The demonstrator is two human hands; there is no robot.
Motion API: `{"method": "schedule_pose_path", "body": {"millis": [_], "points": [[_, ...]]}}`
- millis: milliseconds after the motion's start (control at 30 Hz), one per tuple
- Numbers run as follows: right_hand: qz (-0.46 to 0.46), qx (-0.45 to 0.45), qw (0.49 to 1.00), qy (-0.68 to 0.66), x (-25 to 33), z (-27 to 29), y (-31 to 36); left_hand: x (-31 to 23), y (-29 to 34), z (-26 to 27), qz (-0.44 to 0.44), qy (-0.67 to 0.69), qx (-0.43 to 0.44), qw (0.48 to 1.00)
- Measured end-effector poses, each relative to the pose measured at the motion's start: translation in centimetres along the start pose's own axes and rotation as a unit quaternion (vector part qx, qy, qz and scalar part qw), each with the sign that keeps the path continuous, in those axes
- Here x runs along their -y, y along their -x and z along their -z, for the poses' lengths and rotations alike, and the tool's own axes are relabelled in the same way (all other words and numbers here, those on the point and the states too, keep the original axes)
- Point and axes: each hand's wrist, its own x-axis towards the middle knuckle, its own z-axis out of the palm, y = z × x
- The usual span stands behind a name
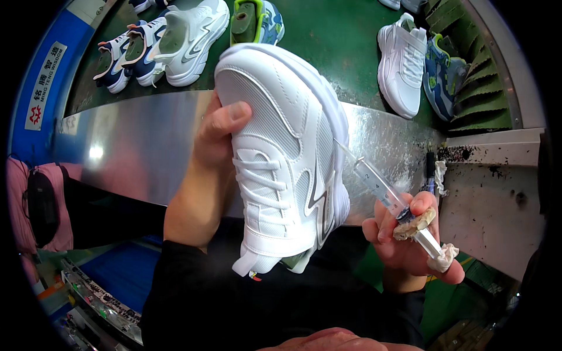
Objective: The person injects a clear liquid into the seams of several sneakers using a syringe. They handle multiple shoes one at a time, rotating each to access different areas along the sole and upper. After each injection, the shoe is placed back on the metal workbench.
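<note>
The left hand (216,131) clamps the white shoe (275,134) near its toe, at centre, most fingers hidden behind it. On the right, the right hand (398,240) is wrapped around a syringe (377,187); whether its needle (344,148) touches the sole's edge I cannot tell. Far off, the toe partly hides 1 green-and-blue shoe (273,24).

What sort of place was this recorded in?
Probably a shoe factory or workshop: several sneakers sit on a green surface beyond a metal ledge, and the left hand holds a white shoe while the right hand holds a syringe.
</note>
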Motion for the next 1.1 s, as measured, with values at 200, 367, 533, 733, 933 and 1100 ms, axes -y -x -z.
{"method": "schedule_pose_path", "body": {"millis": [200, 367, 533, 733, 933, 1100], "points": [[-0.003, 0.000, 1.000, 0.011, -0.5, 1.0, 1.0, 0.8, -0.5, 1.2, -0.007, 0.050, 0.017, 0.999], [-0.023, -0.029, 0.999, 0.032, -0.7, 1.0, 1.3, 1.1, -0.8, 2.0, 0.018, 0.073, 0.014, 0.997], [-0.032, -0.068, 0.996, 0.040, -1.0, 0.8, 1.7, 1.5, -1.2, 2.7, 0.000, 0.075, -0.001, 0.997], [-0.012, -0.022, 1.000, 0.009, -1.6, 2.0, 2.3, 2.1, -1.8, 2.9, 0.017, 0.117, -0.007, 0.993], [-0.058, -0.078, 0.995, 0.023, -1.4, 1.2, 4.1, 2.5, -2.0, 4.9, 0.032, 0.081, -0.081, 0.993], [-0.041, -0.025, 0.998, 0.049, -1.8, 2.1, 6.7, 2.2, -2.6, 3.6, 0.108, 0.217, 0.053, 0.969]]}}
